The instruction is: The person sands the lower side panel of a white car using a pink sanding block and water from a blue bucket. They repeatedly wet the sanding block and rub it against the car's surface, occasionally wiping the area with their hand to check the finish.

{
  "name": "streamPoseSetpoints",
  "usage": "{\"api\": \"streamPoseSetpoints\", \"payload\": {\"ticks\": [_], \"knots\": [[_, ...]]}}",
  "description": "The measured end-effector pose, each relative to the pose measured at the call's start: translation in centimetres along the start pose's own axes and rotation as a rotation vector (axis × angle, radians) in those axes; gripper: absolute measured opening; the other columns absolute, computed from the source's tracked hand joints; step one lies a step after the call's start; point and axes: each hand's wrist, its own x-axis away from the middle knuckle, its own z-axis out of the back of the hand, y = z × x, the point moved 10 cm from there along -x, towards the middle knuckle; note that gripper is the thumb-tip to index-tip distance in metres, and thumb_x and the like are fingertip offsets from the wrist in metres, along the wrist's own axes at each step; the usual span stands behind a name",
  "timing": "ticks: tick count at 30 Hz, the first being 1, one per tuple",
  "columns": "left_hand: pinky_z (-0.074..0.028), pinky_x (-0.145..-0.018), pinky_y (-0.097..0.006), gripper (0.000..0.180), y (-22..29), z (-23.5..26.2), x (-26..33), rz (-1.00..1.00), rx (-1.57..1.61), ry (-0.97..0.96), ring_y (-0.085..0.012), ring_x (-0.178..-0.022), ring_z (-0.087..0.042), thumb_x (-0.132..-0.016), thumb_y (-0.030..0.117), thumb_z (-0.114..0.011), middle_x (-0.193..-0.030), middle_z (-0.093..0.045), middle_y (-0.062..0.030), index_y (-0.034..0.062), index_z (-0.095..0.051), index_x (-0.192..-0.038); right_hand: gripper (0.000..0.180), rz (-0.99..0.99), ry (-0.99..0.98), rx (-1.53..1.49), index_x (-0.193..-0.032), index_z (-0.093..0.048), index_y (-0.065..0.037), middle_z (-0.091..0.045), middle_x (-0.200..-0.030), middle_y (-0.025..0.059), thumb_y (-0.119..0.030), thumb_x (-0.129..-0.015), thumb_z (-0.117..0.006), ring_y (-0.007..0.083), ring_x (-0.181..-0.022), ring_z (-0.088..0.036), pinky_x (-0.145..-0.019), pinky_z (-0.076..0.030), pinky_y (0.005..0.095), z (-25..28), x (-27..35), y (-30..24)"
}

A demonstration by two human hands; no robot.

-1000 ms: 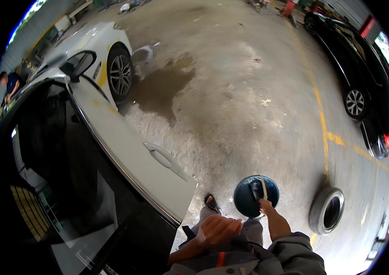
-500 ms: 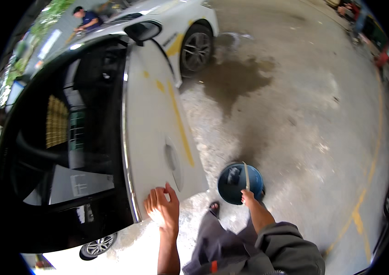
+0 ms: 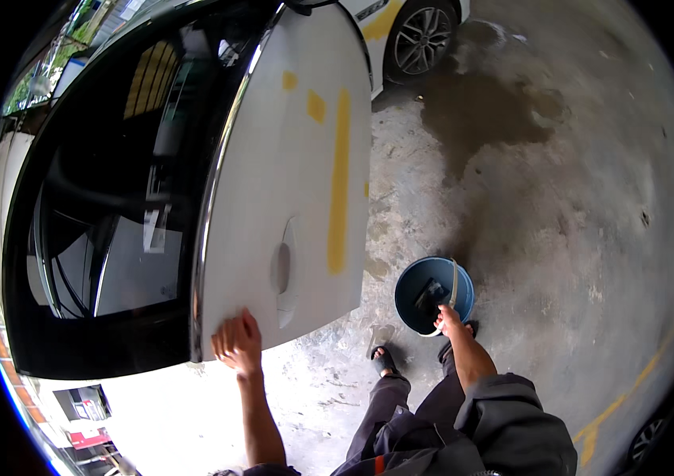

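well, your right hand (image 3: 449, 320) has its fingers closed round the pale handle (image 3: 454, 287) of the blue bucket (image 3: 408, 295), which sits just ahead of your right foot, to the right of the car door (image 3: 265, 174). inside the bucket lies a dark object (image 3: 431, 295) with lighter patches, too small to name. you can't tell from here whether the bucket rests on the concrete floor (image 3: 591, 262) or hangs a little above it. your left hand (image 3: 238, 343) is at the rear edge of the door, its fingers bent and close together, the thumb standing apart; whether it grips that edge or only lies against it, you cannot tell. the door's outer handle (image 3: 284, 266) is near that hand, and farther up the pale panel run a long yellow stripe (image 3: 339, 182) and two smaller yellow patches. beside the panel, a chrome trim strip (image 3: 216, 155) borders the dark window (image 3: 123, 190). beyond the door, a front wheel (image 3: 420, 40) stands near a dark stain (image 3: 484, 119).
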Motion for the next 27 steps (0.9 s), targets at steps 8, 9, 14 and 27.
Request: {"api": "streamPoseSetpoints", "payload": {"ticks": [8,9,14,27], "knots": [[-0.055,-0.081,-0.041,0.030,2.5,-12.9,0.5,0.038,0.200,-0.139,-0.0278,-0.088,-0.067,-0.090,0.027,-0.070,-0.093,-0.070,-0.0109,0.0023,-0.066,-0.107,0.028,0.022,0.028,0.012,-0.073,-0.045,-0.015,-0.040,-0.062,0.0014,-0.028,-0.083,-0.068,0.0188,-0.051,-0.041,-0.062,-0.046,0.0439,2.1,-4.0,-0.2],[-0.056,-0.082,-0.041,0.034,2.0,-15.0,0.5,0.036,0.166,-0.123,-0.0281,-0.088,-0.069,-0.090,0.029,-0.071,-0.093,-0.071,-0.0112,0.0019,-0.066,-0.109,0.028,0.038,0.028,0.001,-0.074,-0.045,-0.015,-0.040,-0.062,0.0015,-0.028,-0.082,-0.069,0.0189,-0.051,-0.041,-0.059,-0.045,0.0437,1.4,-4.6,-0.7],[-0.061,-0.074,-0.040,0.044,-10.2,-23.3,1.8,0.037,0.172,-0.065,-0.0284,-0.076,-0.074,-0.086,0.037,-0.076,-0.090,-0.073,-0.0147,0.0007,-0.066,-0.109,0.026,0.099,0.206,-0.061,-0.075,-0.046,-0.016,-0.034,-0.061,0.0009,-0.027,-0.081,-0.069,0.0178,-0.049,-0.035,-0.053,-0.039,0.0400,0.9,-3.4,1.4],[-0.052,-0.065,-0.050,0.057,-31.7,-48.1,-6.3,0.465,0.226,-0.448,-0.0422,-0.069,-0.066,-0.083,0.060,-0.067,-0.073,-0.068,-0.0194,0.0041,-0.069,-0.079,0.038,0.006,0.510,-0.003,-0.071,-0.040,-0.018,-0.029,-0.063,0.0023,-0.037,-0.087,-0.069,0.0188,-0.057,-0.030,-0.059,-0.032,0.0389,-3.9,-3.7,4.5]]}}
